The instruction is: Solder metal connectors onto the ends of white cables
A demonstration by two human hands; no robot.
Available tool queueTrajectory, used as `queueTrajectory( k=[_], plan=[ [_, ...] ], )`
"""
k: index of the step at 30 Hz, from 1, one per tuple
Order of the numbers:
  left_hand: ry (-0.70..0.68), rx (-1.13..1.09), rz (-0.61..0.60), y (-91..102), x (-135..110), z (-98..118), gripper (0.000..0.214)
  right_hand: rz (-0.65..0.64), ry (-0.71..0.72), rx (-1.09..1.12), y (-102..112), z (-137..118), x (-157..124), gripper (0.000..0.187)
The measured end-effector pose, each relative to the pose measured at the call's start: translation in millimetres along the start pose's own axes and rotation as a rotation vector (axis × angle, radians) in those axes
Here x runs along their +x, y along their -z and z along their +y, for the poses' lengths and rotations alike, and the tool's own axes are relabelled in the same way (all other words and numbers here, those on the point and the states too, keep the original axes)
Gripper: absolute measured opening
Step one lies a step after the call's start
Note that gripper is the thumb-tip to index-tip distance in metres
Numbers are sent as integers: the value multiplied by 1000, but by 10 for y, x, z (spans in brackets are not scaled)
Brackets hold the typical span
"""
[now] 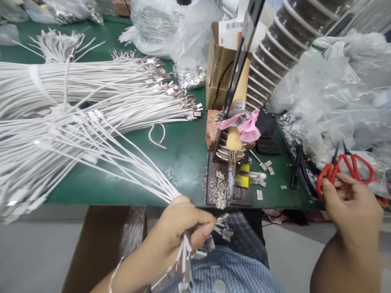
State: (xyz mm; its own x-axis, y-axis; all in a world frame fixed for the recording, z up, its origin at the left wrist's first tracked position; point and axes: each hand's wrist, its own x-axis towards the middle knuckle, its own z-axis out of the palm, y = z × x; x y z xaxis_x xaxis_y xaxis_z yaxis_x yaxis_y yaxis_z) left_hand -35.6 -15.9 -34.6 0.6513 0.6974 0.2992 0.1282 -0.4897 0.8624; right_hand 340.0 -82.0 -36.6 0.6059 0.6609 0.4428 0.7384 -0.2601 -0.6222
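Note:
My left hand [179, 232] is closed round a bunch of white cables [100, 150] near the table's front edge. Their metal connector ends [221, 232] stick out past my fingers over my lap. The cables fan out to the left across the green table [183, 154]. My right hand [351, 207] is at the right, fingers curled on the red-handled scissors [345, 171] lying by the plastic bags. Between my hands stands a soldering iron [235, 134] in a coil holder, tied with a pink strip, above a dark tray of solder scraps [218, 185].
Large bundles of white cables [76, 81] with metal plugs cover the table's left. A cardboard box [218, 65] and a brick [212, 128] stand behind the iron. Clear plastic bags [336, 97] pile at right. Small metal shells [265, 167] lie scattered. A cardboard box [97, 244] sits below the table.

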Motion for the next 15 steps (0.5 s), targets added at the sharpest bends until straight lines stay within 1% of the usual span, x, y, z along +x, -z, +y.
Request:
queueTrajectory(
  k=[2, 3, 4, 5, 6, 7, 8, 9, 10, 11, 13, 15],
  plan=[
    [11, 28, -29, -26, 23, 21, 18, 118, 31, -133, -20, -30, 7, 8],
    [21, 44, -38, -39, 31, 28, 18, 185, 54, -123, -33, -91, -58, 10],
    [29, 58, -49, -50, 37, 33, 18, 232, 81, -88, -48, -177, -161, 16],
    [38, 72, -63, -60, 39, 35, 18, 203, 103, -46, -69, -284, -288, 22],
    [47, 85, -78, -69, 40, 35, 18, -8, 149, 71, -97, -402, -426, 21],
    [51, 97, -91, -77, 38, 34, 19, -162, 274, 212, -135, -526, -561, 18],
    [49, 105, -99, -83, 34, 33, 20, -408, 455, 366, -183, -648, -683, 17],
    [43, 111, -101, -88, 30, 32, 20, -548, 515, 468, -240, -761, -784, 22],
    [39, 118, -101, -92, 25, 31, 20, -617, 514, 521, -305, -861, -861, 27],
    [37, 126, -100, -94, 22, 31, 20, -647, 485, 551, -372, -944, -915, 30],
    [38, 153, -113, -97, 18, 33, 17, -683, 456, 593, -494, -1060, -976, 32],
    [44, 189, -118, -102, 22, 32, 15, -696, 430, 686, -576, -1119, -1007, 28]
  ],
)
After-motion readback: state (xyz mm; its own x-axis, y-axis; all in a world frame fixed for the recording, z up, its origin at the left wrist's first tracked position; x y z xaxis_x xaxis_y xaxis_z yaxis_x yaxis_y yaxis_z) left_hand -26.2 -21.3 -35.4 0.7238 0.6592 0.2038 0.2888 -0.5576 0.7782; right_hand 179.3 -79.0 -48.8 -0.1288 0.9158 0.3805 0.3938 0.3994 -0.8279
